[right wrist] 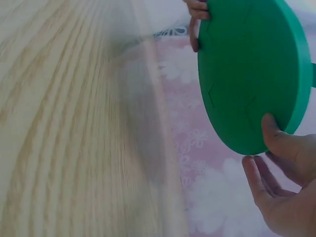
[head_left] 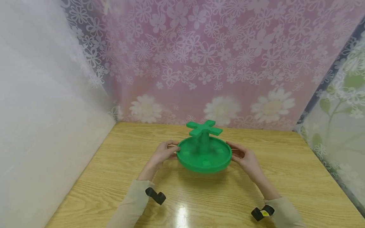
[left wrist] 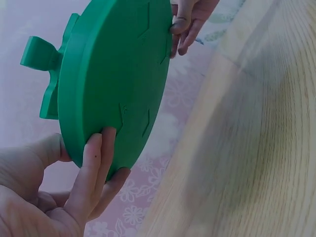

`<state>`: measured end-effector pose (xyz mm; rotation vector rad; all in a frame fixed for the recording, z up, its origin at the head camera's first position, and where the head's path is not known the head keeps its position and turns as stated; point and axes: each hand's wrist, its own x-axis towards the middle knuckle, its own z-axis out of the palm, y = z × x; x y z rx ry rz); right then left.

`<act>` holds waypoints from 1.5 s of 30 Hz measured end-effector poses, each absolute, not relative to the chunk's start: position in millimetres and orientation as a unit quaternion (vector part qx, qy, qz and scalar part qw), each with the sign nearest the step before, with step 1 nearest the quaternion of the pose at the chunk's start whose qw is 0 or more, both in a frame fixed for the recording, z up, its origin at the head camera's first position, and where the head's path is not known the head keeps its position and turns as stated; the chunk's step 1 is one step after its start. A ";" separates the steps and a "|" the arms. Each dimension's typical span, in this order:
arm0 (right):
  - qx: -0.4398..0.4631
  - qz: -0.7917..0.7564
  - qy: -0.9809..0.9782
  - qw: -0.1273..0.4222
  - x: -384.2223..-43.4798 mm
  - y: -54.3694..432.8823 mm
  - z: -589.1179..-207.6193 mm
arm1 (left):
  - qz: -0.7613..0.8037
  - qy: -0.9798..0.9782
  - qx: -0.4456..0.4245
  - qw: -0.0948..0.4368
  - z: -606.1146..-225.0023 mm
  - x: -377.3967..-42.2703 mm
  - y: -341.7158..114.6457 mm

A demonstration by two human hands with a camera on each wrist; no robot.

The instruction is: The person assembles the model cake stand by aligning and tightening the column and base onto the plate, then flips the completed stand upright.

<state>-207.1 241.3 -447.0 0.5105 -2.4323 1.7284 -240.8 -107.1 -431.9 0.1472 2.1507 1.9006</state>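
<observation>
A round green tray (head_left: 204, 169) with a raised rim hangs above the table, held between both hands. From its middle rises a post (head_left: 205, 144) topped by a cross-shaped piece (head_left: 204, 127) with flat arms. My left hand (head_left: 164, 153) grips the left edge, its thumb at the rim and its fingers spread on the underside (left wrist: 129, 79) in the left wrist view. At the opposite edge, my right hand (head_left: 246, 157) pinches the rim; in the right wrist view its thumb presses the underside (right wrist: 249, 64). Shallow marks show on that underside.
Under the tray lies a wood-grain table (head_left: 122, 202) with a bright glare spot near its front. A pink flowered curtain (head_left: 182, 63) hangs along the back edge. A pale wall (head_left: 51, 110) stands left, a flowered sheet (head_left: 339, 133) right. Each wrist wears a small black camera (head_left: 155, 195).
</observation>
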 end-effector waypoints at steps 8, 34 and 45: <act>0.259 0.546 -0.777 0.178 -210.8 240.4 -446.1 | 0.649 0.744 0.051 0.149 -428.4 -240.3 -106.5; 0.155 0.600 -0.763 0.185 -201.9 239.8 -428.0 | 0.633 0.743 0.169 0.137 -427.8 -238.2 -108.5; 0.149 0.586 -0.782 0.151 -203.5 245.0 -411.0 | 0.626 0.766 0.140 0.039 -428.3 -235.7 -98.1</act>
